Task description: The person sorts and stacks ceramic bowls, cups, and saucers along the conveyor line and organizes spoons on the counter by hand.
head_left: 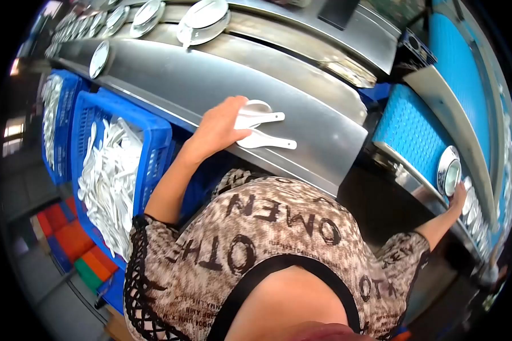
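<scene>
My left hand (219, 126) reaches over the steel counter, its fingers closed around the bowl ends of white soup spoons (261, 117). Two spoon handles point right, and a lower spoon (270, 141) lies close under my thumb. A small round white dish (258, 106) shows just past my fingers, partly hidden. Out to the right, my right hand (458, 197) grips the near rim of a white bowl (450, 172) with a dark-patterned edge. That bowl is tilted at the end of a blue perforated belt (415, 128).
Left of me stands a blue crate (164, 133) full of white spoons, with another blue crate (68, 85) beyond. Stacked dishes (205, 20) line the ledge behind the steel counter (318, 128). A further blue conveyor (461, 62) runs at right, with several stacked bowls (475, 219) beside it.
</scene>
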A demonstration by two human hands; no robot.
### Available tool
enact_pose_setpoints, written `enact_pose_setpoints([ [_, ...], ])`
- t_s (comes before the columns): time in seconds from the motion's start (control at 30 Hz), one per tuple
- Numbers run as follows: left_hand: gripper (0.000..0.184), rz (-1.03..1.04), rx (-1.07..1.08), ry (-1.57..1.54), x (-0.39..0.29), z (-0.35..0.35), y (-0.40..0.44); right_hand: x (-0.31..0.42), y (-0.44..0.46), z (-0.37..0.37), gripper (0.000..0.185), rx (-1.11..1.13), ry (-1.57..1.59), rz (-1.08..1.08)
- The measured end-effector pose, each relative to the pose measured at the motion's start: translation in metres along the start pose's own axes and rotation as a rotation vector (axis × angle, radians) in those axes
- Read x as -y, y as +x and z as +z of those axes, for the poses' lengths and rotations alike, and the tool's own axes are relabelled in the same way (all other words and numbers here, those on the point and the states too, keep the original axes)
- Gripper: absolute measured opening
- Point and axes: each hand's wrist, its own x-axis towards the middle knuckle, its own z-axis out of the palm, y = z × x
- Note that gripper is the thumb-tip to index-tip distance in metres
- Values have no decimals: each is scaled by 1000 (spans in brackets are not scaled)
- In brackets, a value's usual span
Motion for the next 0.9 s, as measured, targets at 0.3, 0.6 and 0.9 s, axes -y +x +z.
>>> enact_pose_setpoints([
  [0.3, 30, -50, 57, 57, -9, 3, 1, 126, -171, 298, 40, 195, 292, -506],
  [0.6, 36, -491, -198, -182, 15, -4, 17, 221, -244, 562, 38, 354, -197, -945],
  [0.9, 40, -530, -350, -974, 21, -3, 82, 198, -281, 412, 26, 778, 211, -590],
])
